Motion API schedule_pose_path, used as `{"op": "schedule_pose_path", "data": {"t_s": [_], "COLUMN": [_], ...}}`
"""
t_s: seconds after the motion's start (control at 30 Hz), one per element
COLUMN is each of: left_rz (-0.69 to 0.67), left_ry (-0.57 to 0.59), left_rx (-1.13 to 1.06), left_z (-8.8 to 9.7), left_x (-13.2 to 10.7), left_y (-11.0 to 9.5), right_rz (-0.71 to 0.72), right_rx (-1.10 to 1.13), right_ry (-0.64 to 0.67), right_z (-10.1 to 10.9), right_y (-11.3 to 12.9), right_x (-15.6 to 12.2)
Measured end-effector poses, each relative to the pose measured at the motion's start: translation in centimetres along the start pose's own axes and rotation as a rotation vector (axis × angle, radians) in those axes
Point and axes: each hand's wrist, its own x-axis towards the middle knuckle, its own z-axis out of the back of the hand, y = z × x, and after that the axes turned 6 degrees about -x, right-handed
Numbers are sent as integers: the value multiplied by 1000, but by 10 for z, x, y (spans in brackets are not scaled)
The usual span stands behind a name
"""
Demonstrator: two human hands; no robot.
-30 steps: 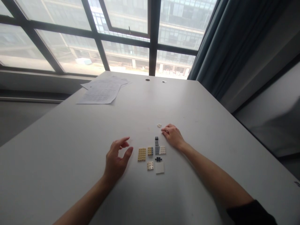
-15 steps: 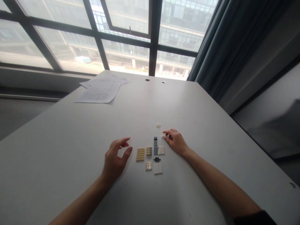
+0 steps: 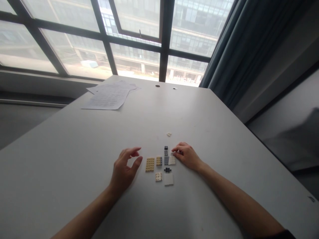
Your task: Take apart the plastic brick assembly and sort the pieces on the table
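Note:
On the white table lies a small group of toy bricks: a tan plate, a tan-on-grey piece, a grey and black strip, a cream plate, a small black piece, a small cream piece and a white tile. My right hand rests just right of the cream plate, its fingertips pinched together at the plate's far edge; what they hold is too small to make out. My left hand stands on its edge left of the tan plate, fingers curled and apart, holding nothing.
One tiny cream piece lies alone beyond the group. Printed sheets of paper sit at the far left of the table, with two small holes near the far edge. A window is behind the table and a dark curtain hangs at the right.
My right hand has drawn back from near the lone cream piece toward the brick group, fingers pinched. My left hand has hardly moved.

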Motion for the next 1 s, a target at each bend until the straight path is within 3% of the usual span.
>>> {"op": "schedule_pose_path", "data": {"t_s": [0.27,0.5,0.67,0.77,1.0], "left_rz": [-1,-3,-5,-16,-25], "left_ry": [-6,-12,-5,-1,1], "left_rx": [2,-23,-30,-36,-36], "left_z": [0,-1,-1,0,0], "left_x": [1,0,0,0,1], "left_y": [-2,-1,0,0,-3], "right_rz": [-24,-145,44,61,-30], "right_rx": [89,-13,-221,-258,-265], "right_ry": [-1,-159,-63,-10,-23], "right_z": [7,1,-8,-8,0], "right_y": [-6,-16,-22,-25,-17], "right_x": [7,58,83,83,58]}}
